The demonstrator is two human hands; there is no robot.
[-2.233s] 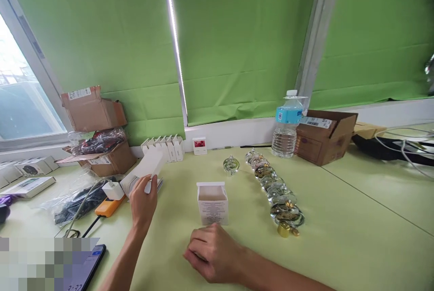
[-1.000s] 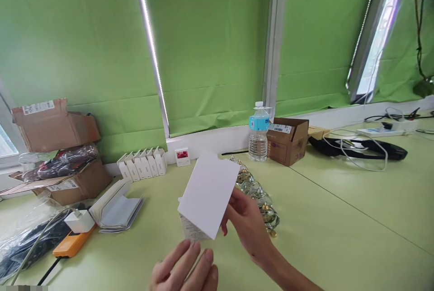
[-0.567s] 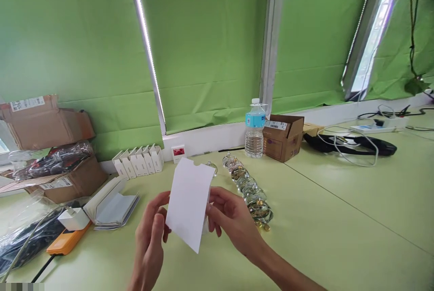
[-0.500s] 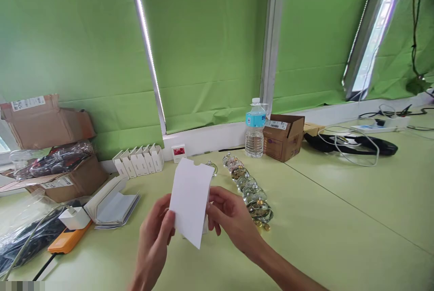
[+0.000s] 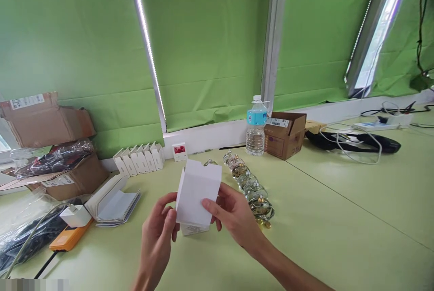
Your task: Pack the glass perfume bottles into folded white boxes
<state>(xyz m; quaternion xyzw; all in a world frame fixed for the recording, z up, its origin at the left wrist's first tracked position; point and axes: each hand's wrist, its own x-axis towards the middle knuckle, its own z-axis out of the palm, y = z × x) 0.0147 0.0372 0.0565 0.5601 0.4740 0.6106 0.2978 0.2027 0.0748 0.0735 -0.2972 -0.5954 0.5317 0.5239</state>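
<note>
A small white paper box [image 5: 200, 189] with a notch in its top edge is held up over the table in front of me. My left hand [image 5: 159, 227] grips its left side between thumb and fingers. On the right side, my right hand [image 5: 233, 214] has its thumb on the front panel and its fingers behind. The box is partly unfolded, with a narrow side panel showing at the left. Beneath it a white printed piece [image 5: 195, 229] lies on the table, mostly hidden. Right of the hands runs a row of bangle-like rings [image 5: 249, 182] in clear wrap.
White boxes [image 5: 139, 160] stand in a row at the back, left of a small picture card [image 5: 179, 151]. Flat white sheets [image 5: 117, 207] lie left. A water bottle [image 5: 257, 128] and a brown carton [image 5: 285, 135] stand behind. An orange power strip [image 5: 69, 238] is at left.
The white paper box has turned from a tilted, flat look to more upright, and its side panel now shows. My right thumb has moved onto its front.
</note>
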